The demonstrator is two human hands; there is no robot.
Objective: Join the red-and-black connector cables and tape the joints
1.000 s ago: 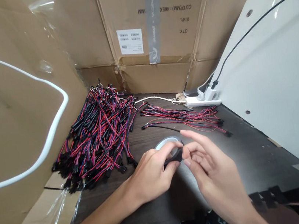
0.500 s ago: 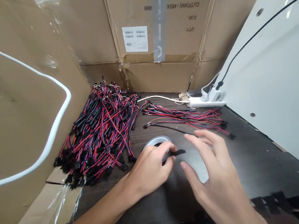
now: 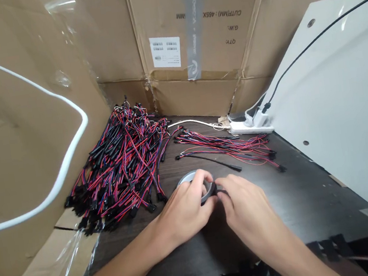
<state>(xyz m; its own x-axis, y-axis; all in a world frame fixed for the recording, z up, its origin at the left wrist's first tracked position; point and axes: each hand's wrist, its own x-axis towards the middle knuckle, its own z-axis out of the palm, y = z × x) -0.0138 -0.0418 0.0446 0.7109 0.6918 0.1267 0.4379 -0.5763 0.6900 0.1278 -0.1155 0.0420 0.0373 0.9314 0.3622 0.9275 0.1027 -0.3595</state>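
Gripped in my left hand (image 3: 189, 208) is a roll of black tape (image 3: 208, 192) with a pale inner core, held just above the dark table. My right hand (image 3: 243, 198) is pinched on the tape's loose end, right beside the roll. Beyond my hands lies a small bunch of thin red, blue and black wires (image 3: 226, 143) with black connectors. One wire with a black sleeve (image 3: 214, 159) lies apart at the near side of that bunch. To the left is a large heap of similar wires (image 3: 122, 165).
A white power strip (image 3: 251, 126) with plugs sits at the back right, against a white panel (image 3: 341, 88). Cardboard walls (image 3: 115, 38) close off the back and left. A thick white cable (image 3: 76, 130) hangs at the left. Black tape strips (image 3: 330, 250) hang along the front edge.
My right hand has moved left and closed on the loose end of the tape. The left hand still holds the roll, and the view has shifted slightly.
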